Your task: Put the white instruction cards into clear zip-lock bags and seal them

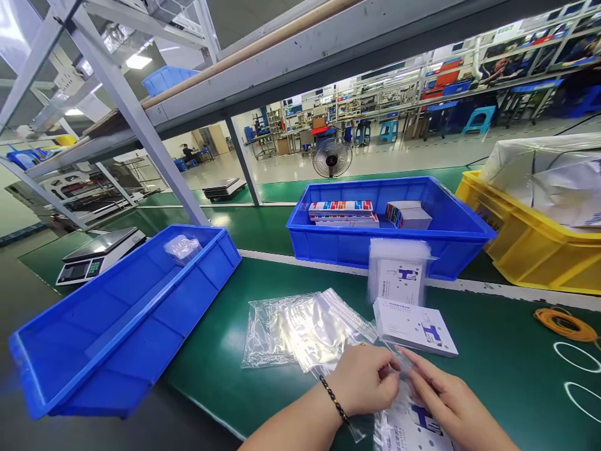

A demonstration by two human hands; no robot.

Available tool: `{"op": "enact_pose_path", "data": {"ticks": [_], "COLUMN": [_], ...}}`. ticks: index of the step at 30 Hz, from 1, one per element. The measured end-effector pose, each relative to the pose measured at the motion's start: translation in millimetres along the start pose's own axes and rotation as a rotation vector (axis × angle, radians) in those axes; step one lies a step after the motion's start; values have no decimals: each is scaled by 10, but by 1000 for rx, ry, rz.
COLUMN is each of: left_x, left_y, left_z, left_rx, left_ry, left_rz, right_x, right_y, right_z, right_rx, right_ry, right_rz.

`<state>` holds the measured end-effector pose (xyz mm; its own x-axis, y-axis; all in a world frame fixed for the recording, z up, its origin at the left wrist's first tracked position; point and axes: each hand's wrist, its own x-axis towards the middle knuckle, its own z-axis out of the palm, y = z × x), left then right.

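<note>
Over the bench (211,347), my left hand (364,378) and right hand (446,394) pinch clear film (402,361), fingers narrow. I'd tug gently, avoiding creases.

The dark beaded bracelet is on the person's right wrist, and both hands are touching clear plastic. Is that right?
Not quite: the head view shows the dark beaded bracelet on the left wrist, not the right. The rest holds: the left hand and right hand both touch clear plastic.
</note>
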<state>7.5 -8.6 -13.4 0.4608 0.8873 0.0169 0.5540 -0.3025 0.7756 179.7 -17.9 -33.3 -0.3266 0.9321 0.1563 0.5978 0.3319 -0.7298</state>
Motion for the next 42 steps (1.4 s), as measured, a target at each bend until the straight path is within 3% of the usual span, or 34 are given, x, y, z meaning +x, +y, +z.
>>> {"op": "enact_pose_path", "data": {"ticks": [6, 10, 14, 19, 22, 25, 28, 32, 35, 38, 40, 42], "left_x": [73, 124, 87, 10, -2, -2, 2, 36, 70, 73, 54, 29], "left_y": [-41, -36, -9, 19, 43, 77, 99, 63, 16, 9, 30, 55], "left_z": [93, 138, 146, 152, 173, 190, 191, 141, 76, 12, -32, -75], "left_rx": [-487, -698, -679, -326, -84, 23, 12, -196, -412, -539, -472, -292], "left_ry": [96, 126, 148, 118, 78, 36, 2, 68, 143, 156, 187, 178], "left_rz": [-286, -437, -344, -178, -124, -149, -194, -320, -388, -386, -276, -44], "right_x": [-23, -33, -37, -7, 16, 41, 69, 72, 50, 34, 30, 23], "right_y": [147, 122, 30, -88, -146, -171, -177, -194, -166, -76, -12, 37], "right_z": [84, 116, 94, 41, 42, 59, 43, 13, 39, 39, -12, -85], "right_rx": [-341, -328, -146, -41, -164, -369, -524, -498, -428, -325, -214, -95], "right_ry": [212, 227, 199, 116, 122, 262, 397, 463, 396, 304, 218, 82], "right_rz": [-430, -469, -272, -166, -206, -276, -291, -405, -500, -481, -398, -301]}}
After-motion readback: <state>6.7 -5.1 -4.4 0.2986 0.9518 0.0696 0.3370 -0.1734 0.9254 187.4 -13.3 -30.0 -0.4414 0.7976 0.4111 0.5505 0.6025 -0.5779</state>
